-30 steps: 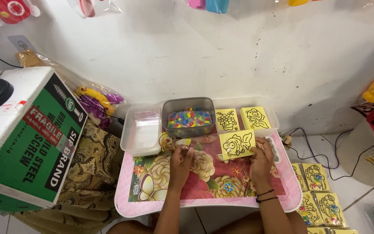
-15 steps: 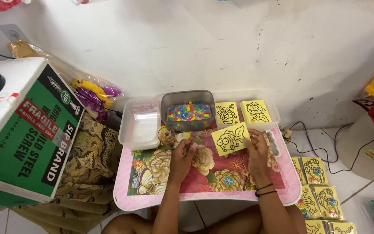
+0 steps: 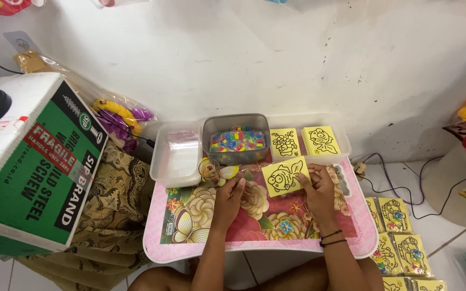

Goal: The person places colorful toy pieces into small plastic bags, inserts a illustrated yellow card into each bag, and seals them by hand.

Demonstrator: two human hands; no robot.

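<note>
Card [image 3: 284, 177], yellow sq w/ black fish outline, pinched in my R hand [image 3: 319, 194]; L hand [image 3: 227, 202] loosely curled, empty, just beside it.

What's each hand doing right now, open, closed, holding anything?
Left hand: fingers loosely curled on the table, seemingly pinching something small; cannot tell what.
Right hand: closed on the yellow card, pinching its right edge.

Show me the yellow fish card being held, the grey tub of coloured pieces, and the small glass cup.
yellow fish card [image 3: 282, 177], head view, on the drawn fish.
grey tub [image 3: 237, 158], head view, front wall.
small glass cup [image 3: 209, 171], head view, on its rim.
</note>
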